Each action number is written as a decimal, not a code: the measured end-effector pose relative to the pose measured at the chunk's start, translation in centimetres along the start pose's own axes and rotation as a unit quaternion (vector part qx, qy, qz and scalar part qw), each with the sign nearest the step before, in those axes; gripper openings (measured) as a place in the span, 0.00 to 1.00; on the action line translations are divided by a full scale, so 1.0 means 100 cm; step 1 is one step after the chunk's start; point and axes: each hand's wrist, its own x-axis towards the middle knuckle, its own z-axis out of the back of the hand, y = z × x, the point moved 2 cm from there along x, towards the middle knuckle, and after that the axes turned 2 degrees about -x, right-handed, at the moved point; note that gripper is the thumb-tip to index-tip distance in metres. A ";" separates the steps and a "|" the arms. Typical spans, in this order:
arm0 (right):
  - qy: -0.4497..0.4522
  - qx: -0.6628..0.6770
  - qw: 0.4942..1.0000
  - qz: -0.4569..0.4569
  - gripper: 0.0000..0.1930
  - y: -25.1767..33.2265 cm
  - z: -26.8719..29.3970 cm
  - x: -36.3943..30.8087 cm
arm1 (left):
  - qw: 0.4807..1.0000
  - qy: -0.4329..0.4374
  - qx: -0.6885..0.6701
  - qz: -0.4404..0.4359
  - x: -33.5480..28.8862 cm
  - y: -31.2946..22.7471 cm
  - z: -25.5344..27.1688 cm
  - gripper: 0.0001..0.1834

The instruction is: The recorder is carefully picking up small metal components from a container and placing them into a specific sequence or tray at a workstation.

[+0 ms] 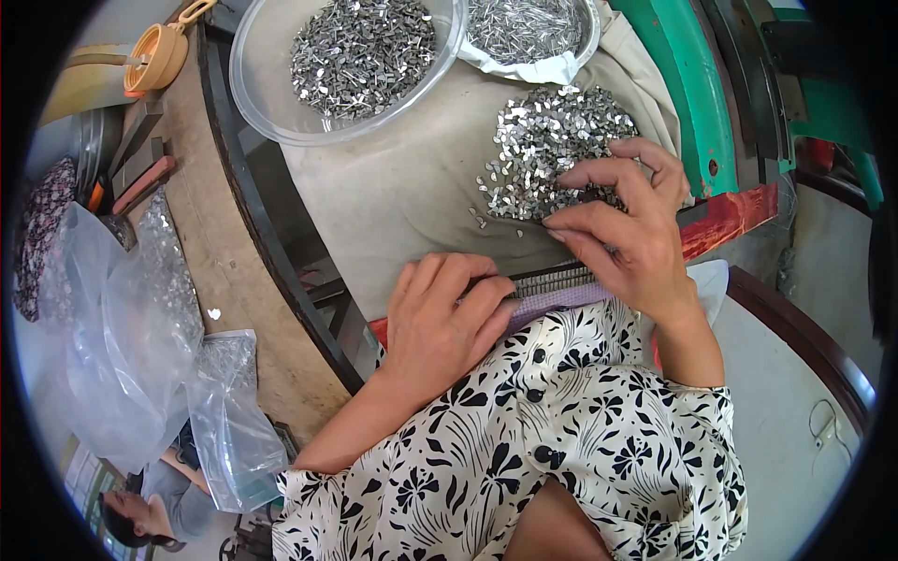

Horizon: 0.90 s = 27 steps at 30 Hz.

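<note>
A pile of small, shiny metal pieces [552, 131] lies on the beige cloth, with a few strays at its near edge. My right hand [641, 224] is at the near right side of this pile, thumb and a finger closed together at the tips. Anything between those tips is too small to make out. Close to my body runs a narrow, ridged metal strip [557, 280] along a light purple edge [561, 297]. My left hand [440, 313] has its fingers curled and closed at the strip's left end, covering that end.
Behind the pile stand a clear plastic bowl [257, 98] of metal bits and a bowl [591, 42] of thin metal pins. On the left, plastic bags [122, 337] rest on a wooden table [271, 346]. Green machinery [678, 84] borders the right. Another person [178, 510] is at lower left.
</note>
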 end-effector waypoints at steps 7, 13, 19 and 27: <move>0.015 -0.011 1.000 0.020 0.10 0.011 -0.014 0.001 | 1.000 0.003 -0.012 0.000 0.001 0.000 0.001 0.12; 0.007 -0.018 1.000 0.019 0.08 0.022 -0.022 0.004 | 0.994 -0.088 -0.027 0.065 0.009 0.011 0.014 0.14; -0.009 0.036 0.998 0.043 0.10 0.022 -0.015 -0.019 | 0.995 -0.064 0.031 0.076 0.032 0.013 0.018 0.09; 0.001 0.047 0.999 0.012 0.12 0.014 -0.013 -0.018 | 0.996 -0.058 0.044 0.058 0.027 0.010 0.017 0.09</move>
